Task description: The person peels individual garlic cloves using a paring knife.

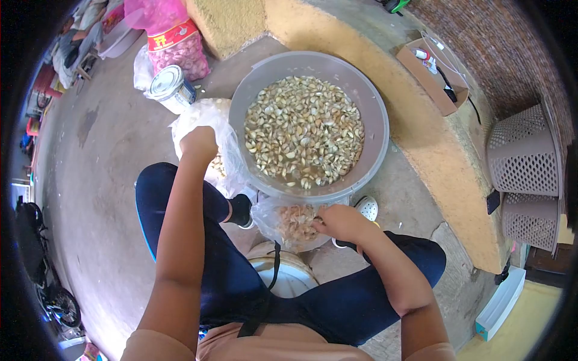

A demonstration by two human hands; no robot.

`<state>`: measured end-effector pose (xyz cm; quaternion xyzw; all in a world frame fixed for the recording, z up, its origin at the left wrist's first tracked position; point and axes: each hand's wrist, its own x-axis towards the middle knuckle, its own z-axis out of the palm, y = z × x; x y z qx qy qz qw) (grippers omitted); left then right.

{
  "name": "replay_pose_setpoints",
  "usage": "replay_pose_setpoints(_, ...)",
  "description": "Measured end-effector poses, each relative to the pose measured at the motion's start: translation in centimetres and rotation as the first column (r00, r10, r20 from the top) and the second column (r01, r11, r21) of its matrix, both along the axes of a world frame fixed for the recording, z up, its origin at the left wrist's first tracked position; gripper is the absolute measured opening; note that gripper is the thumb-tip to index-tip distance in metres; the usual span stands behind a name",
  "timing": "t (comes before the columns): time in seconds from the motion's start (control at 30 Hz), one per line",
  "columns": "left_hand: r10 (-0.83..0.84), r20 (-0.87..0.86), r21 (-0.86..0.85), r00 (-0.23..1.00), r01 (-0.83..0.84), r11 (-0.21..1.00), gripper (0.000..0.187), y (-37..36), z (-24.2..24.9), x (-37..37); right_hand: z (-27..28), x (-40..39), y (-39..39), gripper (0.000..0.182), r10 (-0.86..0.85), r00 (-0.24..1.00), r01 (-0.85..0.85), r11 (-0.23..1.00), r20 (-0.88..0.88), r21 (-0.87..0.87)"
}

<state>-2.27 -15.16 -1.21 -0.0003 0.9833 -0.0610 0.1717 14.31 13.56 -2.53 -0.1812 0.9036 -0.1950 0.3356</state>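
Observation:
My left hand is over the mouth of a clear plastic bag that has pale peeled garlic cloves inside. Its back faces me, and the fingers are hidden. My right hand is closed, its fingertips pinched at the edge of a second clear bag filled with brownish garlic skins. Whatever sits between those fingertips is too small to name. Beyond both hands stands a large grey tub, where many garlic cloves lie in water.
A pink mesh sack of garlic and a metal can stand at the back left. Along the right runs a yellow ledge with a cardboard box on it. Perforated grey baskets are stacked at far right.

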Motion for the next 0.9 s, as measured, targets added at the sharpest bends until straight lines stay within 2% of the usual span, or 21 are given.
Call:
replay_pose_setpoints(0.07, 0.057, 0.035, -0.154, 0.998, -0.051, 0.987, 0.022, -0.6, -0.4, -0.2, 0.1, 0.2, -0.7, 0.039, 0.035, 0.999, -0.036, 0.999, 0.041, 0.017)
replay_pose_setpoints(0.17, 0.008, 0.035, -0.200, 0.999, -0.001, 0.980, 0.025, -1.0, -1.0, -0.1, -0.4, 0.4, -1.4, 0.039, 0.061, 0.996, -0.062, 0.998, 0.069, 0.018)
replay_pose_setpoints(0.27, -0.039, 0.016, 0.009, 0.999, 0.038, 0.999, 0.025, -0.3, -2.4, -0.2, -1.1, 0.4, -1.7, 0.040, -0.013, 0.994, 0.011, 1.000, 0.111, 0.021)
replay_pose_setpoints(0.3, -0.099, -0.008, 0.162, 0.995, 0.099, 0.982, 0.026, 0.2, -2.5, -0.1, -1.4, 0.4, -1.6, 0.041, -0.009, 0.995, 0.010, 1.000, 0.094, -0.012)
replay_pose_setpoints(0.37, -0.230, -0.037, 0.434, 0.973, 0.223, 0.873, 0.026, 1.5, -3.4, -0.2, -2.2, 0.5, -1.3, 0.041, -0.004, 0.998, 0.008, 0.997, 0.060, -0.075)
replay_pose_setpoints(0.4, -0.324, -0.079, 0.515, 0.943, 0.317, 0.797, 0.026, 2.3, -3.9, 0.0, -2.6, 0.4, -1.2, 0.040, 0.021, 0.997, -0.013, 0.995, 0.075, -0.101)
replay_pose_setpoints(0.47, -0.408, -0.059, 0.678, 0.911, 0.337, 0.653, 0.029, 5.1, -3.1, 1.6, -3.6, 0.1, -0.9, 0.037, 0.070, 0.992, -0.053, 0.987, 0.102, -0.154)
replay_pose_setpoints(0.53, -0.490, 0.012, 0.757, 0.872, 0.313, 0.574, 0.030, 7.7, -2.7, 3.9, -4.9, -0.7, -0.4, 0.034, 0.112, 0.962, -0.069, 0.982, 0.249, -0.174)
replay_pose_setpoints(0.57, -0.555, 0.128, 0.767, 0.822, 0.273, 0.581, 0.030, 8.9, -2.9, 4.7, -5.5, -0.9, -0.3, 0.032, 0.134, 0.938, -0.077, 0.980, 0.320, -0.185)
replay_pose_setpoints(0.67, -0.662, 0.380, 0.757, 0.646, 0.194, 0.624, 0.032, 11.1, -3.8, 7.6, -6.1, -0.8, 0.2, 0.029, 0.083, 0.953, -0.046, 0.990, 0.293, -0.134)
replay_pose_setpoints(0.77, -0.697, 0.293, 0.814, 0.654, 0.211, 0.541, 0.032, 11.5, -5.9, 9.3, -5.0, -1.0, 0.3, 0.029, 0.051, 0.967, -0.020, 0.992, 0.250, -0.122)
replay_pose_setpoints(0.87, -0.721, 0.297, 0.823, 0.626, 0.215, 0.526, 0.031, 12.2, -5.9, 9.6, -4.6, -1.2, 0.6, 0.035, 0.002, 0.976, 0.034, 0.987, 0.218, -0.160)
replay_pose_setpoints(0.9, -0.687, 0.282, 0.847, 0.670, 0.162, 0.506, 0.029, 12.3, -6.3, 9.7, -3.9, -1.3, 0.7, 0.037, -0.004, 0.972, 0.042, 0.986, 0.233, -0.162)
